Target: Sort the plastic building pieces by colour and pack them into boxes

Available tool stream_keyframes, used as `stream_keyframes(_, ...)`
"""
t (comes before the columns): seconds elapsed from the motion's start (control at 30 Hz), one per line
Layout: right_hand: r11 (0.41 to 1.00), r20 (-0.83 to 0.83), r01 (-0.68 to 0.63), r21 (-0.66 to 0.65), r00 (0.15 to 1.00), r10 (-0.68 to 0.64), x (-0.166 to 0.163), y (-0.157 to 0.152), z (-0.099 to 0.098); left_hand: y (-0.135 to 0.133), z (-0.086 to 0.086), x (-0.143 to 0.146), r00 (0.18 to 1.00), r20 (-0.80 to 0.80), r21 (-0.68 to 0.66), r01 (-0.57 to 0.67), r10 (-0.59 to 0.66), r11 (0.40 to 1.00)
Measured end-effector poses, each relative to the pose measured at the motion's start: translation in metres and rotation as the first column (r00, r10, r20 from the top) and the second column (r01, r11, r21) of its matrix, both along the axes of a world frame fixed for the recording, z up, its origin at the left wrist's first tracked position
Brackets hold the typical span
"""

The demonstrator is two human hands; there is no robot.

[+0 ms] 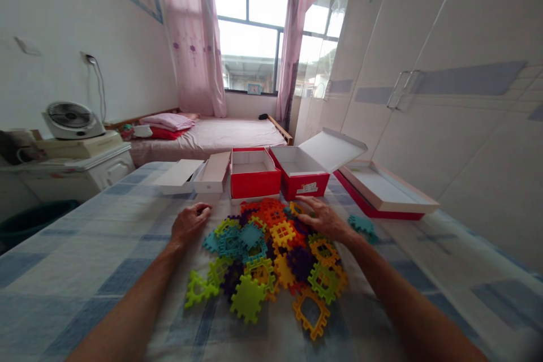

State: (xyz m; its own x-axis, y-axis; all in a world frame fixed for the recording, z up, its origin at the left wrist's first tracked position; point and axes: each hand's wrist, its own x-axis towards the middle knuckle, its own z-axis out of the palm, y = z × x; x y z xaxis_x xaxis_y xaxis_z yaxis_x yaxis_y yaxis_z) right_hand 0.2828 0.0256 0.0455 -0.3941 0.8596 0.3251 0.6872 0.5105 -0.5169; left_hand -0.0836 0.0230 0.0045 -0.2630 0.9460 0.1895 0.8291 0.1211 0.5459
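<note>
A heap of flat interlocking plastic pieces [271,254] in green, teal, orange, yellow and purple lies on the blue-checked cloth [85,260] in front of me. My left hand [189,223] rests on the cloth at the heap's left edge, its fingers curled loosely inward with nothing seen in them. My right hand [324,218] lies palm down on the far right of the heap, fingers stretched over orange and purple pieces. A few teal pieces [361,225] lie apart to the right.
Behind the heap stand two open red boxes [254,181] [303,175], the right one with its lid raised. A white box [195,175] lies to their left, a shallow red-edged lid [384,186] to the right. A bed, a fan and wardrobe doors surround the table.
</note>
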Motion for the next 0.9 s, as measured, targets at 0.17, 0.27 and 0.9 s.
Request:
stream_keyframes(0.17, 0.997, 0.048, 0.077, 0.001, 0.996, -0.077, -0.014, 0.013, -0.017, 0.0, 0.0, 0.001, 1.0, 0.0, 0.008, 0.001, -0.001, 1.0)
stream_keyframes(0.27, 0.977, 0.129, 0.193, 0.092, 0.971, -0.204, -0.009, 0.012, -0.019, 0.0, 0.0, 0.001, 1.0, 0.006, 0.005, -0.009, 0.009, 1.0)
stream_keyframes(0.9, 0.987, -0.007, 0.143, 0.08, 0.99, -0.143, -0.015, 0.006, -0.002, -0.002, 0.002, 0.002, 1.0, -0.009, 0.015, -0.008, 0.008, 1.0)
